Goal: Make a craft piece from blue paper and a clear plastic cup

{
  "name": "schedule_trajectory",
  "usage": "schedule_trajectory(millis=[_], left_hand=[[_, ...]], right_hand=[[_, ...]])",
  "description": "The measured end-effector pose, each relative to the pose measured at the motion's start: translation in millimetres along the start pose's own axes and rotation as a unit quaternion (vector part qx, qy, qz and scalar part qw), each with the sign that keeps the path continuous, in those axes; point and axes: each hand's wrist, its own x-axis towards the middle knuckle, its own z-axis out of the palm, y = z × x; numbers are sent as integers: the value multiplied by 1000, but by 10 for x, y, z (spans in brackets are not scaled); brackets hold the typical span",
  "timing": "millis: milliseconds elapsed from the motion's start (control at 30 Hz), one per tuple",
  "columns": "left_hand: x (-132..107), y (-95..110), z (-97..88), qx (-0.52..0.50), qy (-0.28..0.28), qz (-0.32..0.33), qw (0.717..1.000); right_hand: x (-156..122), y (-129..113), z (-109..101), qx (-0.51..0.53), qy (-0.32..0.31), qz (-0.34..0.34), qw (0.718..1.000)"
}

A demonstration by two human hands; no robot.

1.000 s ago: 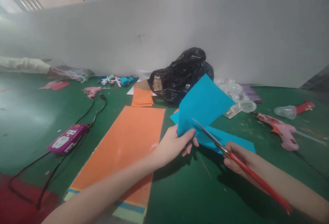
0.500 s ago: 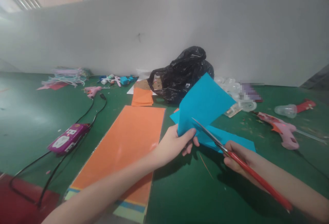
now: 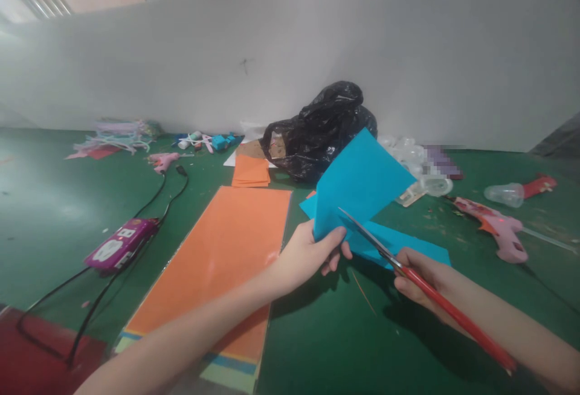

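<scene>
My left hand (image 3: 308,256) grips a folded sheet of blue craft paper (image 3: 362,186) near its lower edge, with one part standing up and a lower flap (image 3: 399,244) lying out to the right. My right hand (image 3: 421,277) holds red-handled scissors (image 3: 435,289). Their metal blades (image 3: 365,238) reach up to the blue paper and appear to touch its edge, with the blades nearly closed. A long orange sheet (image 3: 212,256) lies under my left forearm.
A stack of orange paper (image 3: 251,171) and a black plastic bag (image 3: 321,132) stand ahead on the green work mat (image 3: 58,202). A pink glue gun (image 3: 501,229) lies to the right, another (image 3: 161,161) lies at the back left, and a purple power strip (image 3: 121,244) with black cords lies left.
A sleeved arm of another person at the far left has withdrawn from view. My hands, the scissors and the blue paper have barely moved.
</scene>
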Motion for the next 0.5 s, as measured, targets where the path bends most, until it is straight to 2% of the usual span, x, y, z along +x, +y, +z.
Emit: schedule_trajectory(millis=[267, 500], left_hand=[[-14, 14, -5, 6, 1, -3, 1000], [-7, 23, -12, 3, -6, -8, 1000]], right_hand=[[-9, -131, -36, 32, -32, 55, 997], [-11, -158, -79, 21, -41, 49, 998]])
